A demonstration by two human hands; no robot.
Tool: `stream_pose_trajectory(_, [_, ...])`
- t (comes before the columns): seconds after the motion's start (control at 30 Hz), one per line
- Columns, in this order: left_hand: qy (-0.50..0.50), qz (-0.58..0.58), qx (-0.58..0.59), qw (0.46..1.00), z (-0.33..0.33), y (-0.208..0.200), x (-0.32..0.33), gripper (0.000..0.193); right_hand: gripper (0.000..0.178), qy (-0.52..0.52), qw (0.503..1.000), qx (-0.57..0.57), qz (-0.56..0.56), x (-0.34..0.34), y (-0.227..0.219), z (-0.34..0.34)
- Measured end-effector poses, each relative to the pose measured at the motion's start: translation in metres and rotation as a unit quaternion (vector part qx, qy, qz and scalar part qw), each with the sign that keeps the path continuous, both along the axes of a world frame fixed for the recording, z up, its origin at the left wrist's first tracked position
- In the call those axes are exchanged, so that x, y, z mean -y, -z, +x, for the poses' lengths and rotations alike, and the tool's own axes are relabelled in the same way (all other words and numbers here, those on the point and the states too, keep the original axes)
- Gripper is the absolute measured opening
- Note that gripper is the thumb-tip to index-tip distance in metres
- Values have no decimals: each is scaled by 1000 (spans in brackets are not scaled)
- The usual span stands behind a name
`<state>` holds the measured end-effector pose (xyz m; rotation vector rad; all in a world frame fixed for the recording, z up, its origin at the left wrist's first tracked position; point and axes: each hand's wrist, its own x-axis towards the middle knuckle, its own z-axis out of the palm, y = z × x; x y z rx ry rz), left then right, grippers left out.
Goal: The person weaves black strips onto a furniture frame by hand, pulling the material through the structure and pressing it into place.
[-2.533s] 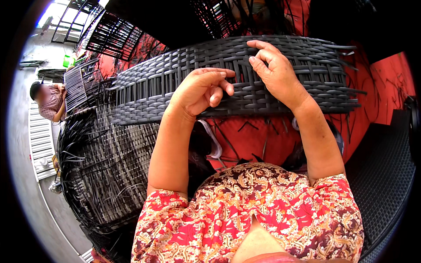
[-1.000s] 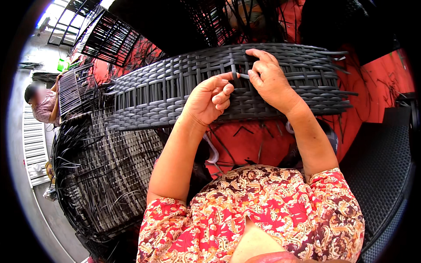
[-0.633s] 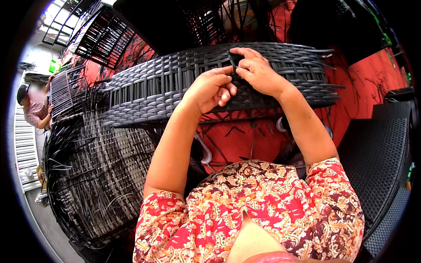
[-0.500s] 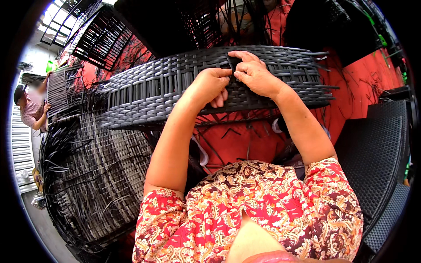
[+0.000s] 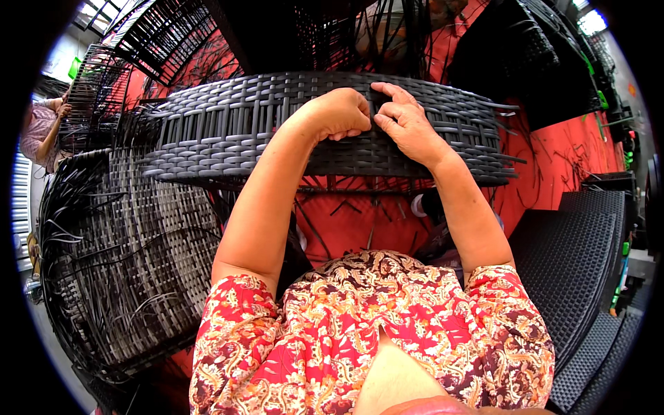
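A long, curved panel of dark grey woven strips (image 5: 214, 152) lies across in front of me. An open band of upright strips runs along its middle, and loose strip ends stick out at its right end. My left hand (image 5: 340, 114) is closed at the middle of the panel, its fingers curled and pressed together; whatever they hold is hidden. Just to its right, my right hand (image 5: 408, 128) rests against the weave. Its index finger stretches along the upper rows, the thumb stands apart from it and points toward the left hand, and no strip shows between them.
An unfinished woven piece (image 5: 145, 270) with loose strips lies at left. Dark woven panels (image 5: 567, 256) are stacked at right. Black slatted frames (image 5: 166, 41) stand behind. Cut strips litter the red floor (image 5: 553, 166). Another person (image 5: 45, 131) grips a slatted frame at far left.
My left hand has risen slightly and curled tighter, its lower fingers tucked in. The right hand stays at nearly the same place on the weave. The whole view has shifted a little.
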<state>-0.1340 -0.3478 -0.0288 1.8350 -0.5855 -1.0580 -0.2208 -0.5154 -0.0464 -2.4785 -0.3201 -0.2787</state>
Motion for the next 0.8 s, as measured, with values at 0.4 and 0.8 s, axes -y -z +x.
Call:
stream_pose_trajectory(0.4, [-65,-33,5,997,4,-13,-32,12,16,-29,1000,-4,-1,-15,-11,9])
stream_pose_trajectory(0.8, [-77,-71,-12,994,2,0,-23,10,17,-44,990,-95,-97,-3,-24,8])
